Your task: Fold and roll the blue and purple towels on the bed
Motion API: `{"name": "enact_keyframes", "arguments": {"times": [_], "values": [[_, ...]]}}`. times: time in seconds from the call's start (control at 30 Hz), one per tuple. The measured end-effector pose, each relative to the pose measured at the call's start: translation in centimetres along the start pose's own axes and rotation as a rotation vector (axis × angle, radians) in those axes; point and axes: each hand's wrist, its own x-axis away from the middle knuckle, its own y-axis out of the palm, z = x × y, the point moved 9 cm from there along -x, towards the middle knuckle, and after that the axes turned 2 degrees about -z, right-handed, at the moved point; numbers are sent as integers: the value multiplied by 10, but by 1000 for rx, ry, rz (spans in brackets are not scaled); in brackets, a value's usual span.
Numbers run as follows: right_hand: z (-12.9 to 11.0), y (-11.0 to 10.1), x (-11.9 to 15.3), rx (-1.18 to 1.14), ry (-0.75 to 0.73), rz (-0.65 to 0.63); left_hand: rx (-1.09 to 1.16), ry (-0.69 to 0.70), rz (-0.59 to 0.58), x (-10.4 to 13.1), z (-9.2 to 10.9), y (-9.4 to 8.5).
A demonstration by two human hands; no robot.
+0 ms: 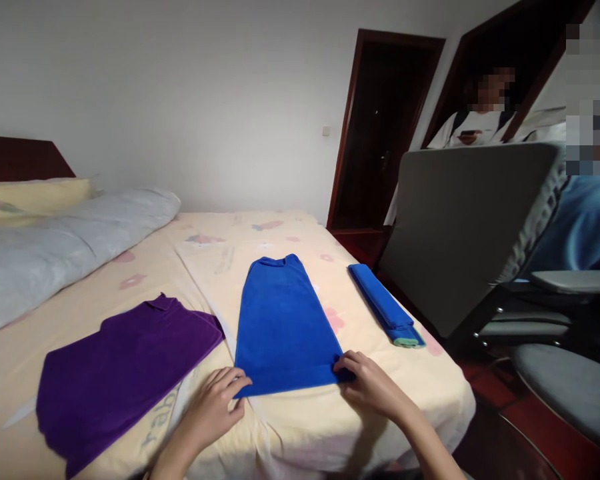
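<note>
A blue shirt (285,320), its sides folded into a long tapering panel, lies flat on the bed with its collar at the far end. My left hand (217,400) pinches the near left corner of this shirt between thumb and fingers. At the opposite near corner, the fingers of my right hand (363,380) are closed on the fabric, with the fingertips partly hidden. To the left a purple shirt (120,367) is spread out with its collar pointing away. A narrow folded blue garment (383,303) with a green edge rests on the right.
The bed (220,257) has a pale patterned sheet, with a long grey bolster (85,233) and a yellow pillow (35,197) at the left. Beyond its right edge stand a covered grey chair (470,227) and a grey seat (570,387). A person (473,130) holds a phone behind.
</note>
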Motion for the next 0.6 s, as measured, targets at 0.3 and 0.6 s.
{"name": "enact_keyframes", "arguments": {"times": [0.3, 0.6], "values": [[30, -8, -18, -204, 130, 144, 119, -171, 111, -10, -42, 4], [75, 0, -37, -400, 388, 271, 74, -386, 194, -27, -65, 8]]}}
